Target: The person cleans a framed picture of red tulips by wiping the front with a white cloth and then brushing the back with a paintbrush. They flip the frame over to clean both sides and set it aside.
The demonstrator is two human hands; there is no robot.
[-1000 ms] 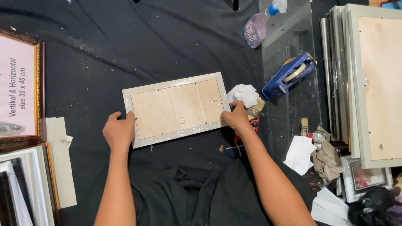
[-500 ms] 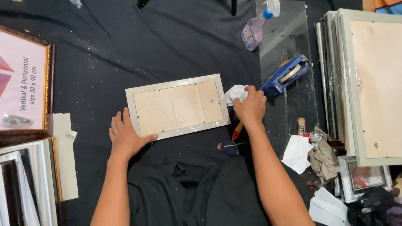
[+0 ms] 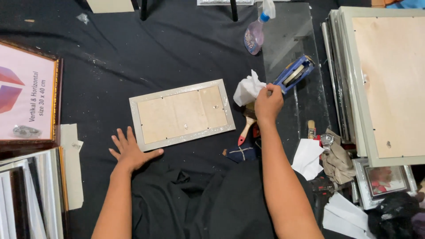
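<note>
white cloth point(image 3: 248, 88) bunched in your right hand point(image 3: 268, 102), fingers pinched on its edge, over mid-right of black floor cloth point(image 3: 133, 53). blue tape dispenser point(image 3: 293, 74) just beside that hand, lying on glass sheet point(image 3: 301, 40). paintbrush point(image 3: 246, 125) under your wrist. picture frame point(image 3: 181, 114) face down at centre of floor cloth, backing board up, slightly tilted. your left hand point(image 3: 130, 150) flat on floor cloth, fingers spread, gripping nothing, just off frame's lower-left corner. spray bottle point(image 3: 256, 31) near far edge. stacked frames point(image 3: 380, 79) along right edge.
</note>
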